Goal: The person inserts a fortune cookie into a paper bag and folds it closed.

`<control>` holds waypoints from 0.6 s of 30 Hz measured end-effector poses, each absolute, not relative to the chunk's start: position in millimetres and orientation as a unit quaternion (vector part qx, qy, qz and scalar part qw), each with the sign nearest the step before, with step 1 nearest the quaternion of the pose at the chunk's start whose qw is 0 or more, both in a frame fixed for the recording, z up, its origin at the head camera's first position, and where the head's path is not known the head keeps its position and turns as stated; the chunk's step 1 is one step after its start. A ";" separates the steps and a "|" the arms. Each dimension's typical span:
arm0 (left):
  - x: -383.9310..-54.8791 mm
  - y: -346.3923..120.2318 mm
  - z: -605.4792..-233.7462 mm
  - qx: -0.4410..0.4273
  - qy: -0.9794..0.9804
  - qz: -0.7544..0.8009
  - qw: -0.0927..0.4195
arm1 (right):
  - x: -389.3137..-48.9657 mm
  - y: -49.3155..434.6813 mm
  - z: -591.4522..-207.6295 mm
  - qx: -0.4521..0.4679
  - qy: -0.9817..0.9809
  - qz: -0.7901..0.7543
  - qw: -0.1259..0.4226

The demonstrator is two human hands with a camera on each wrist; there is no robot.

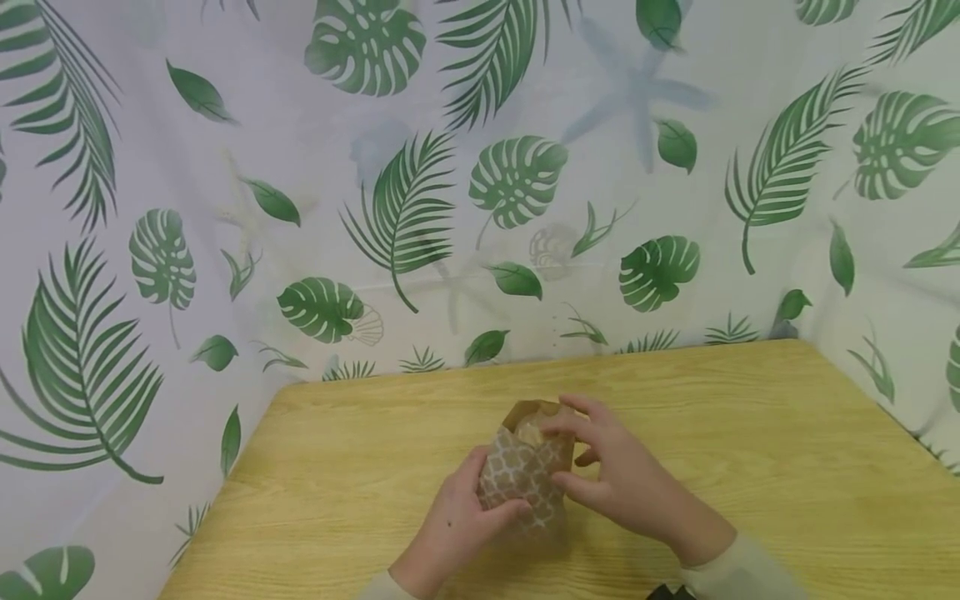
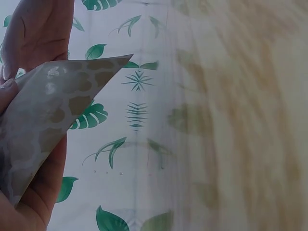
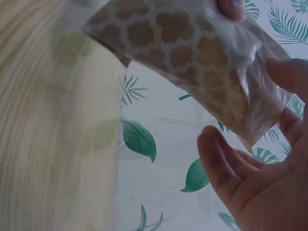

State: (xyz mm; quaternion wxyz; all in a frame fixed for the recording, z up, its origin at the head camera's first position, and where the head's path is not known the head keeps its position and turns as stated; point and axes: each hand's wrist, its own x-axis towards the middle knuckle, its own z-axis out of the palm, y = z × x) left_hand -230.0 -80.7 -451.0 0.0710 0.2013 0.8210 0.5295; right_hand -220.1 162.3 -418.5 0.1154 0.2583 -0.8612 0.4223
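Note:
A brown paper bag with a white lattice print is held up over the table, its top edge gaping. Something pale shows in its mouth, too unclear to name. My left hand grips the bag from the left, thumb across the front. My right hand is at the bag's right side, with fingers over the mouth and thumb by the side edge. In the right wrist view that hand's thumb touches the bag and the other fingers are loosely spread. The left wrist view shows the bag's pointed corner.
Under the hands lies a wood-grain table. A white cloth backdrop printed with green leaves stands behind it and at both sides. A small black object shows at the bottom edge by the right sleeve.

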 end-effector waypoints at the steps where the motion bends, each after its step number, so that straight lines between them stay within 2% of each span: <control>1: -229.8 -80.6 -451.2 0.204 0.820 0.530 0.071 | -219.7 162.1 -418.6 0.254 -0.853 0.445 0.098; 7: -228.7 -81.1 -451.0 0.211 0.812 0.537 0.082 | -217.0 159.2 -417.7 0.225 -0.817 0.530 0.015; 18: -229.5 -79.9 -451.4 0.222 0.797 0.549 0.117 | -213.1 150.3 -418.5 0.212 -0.839 0.499 0.048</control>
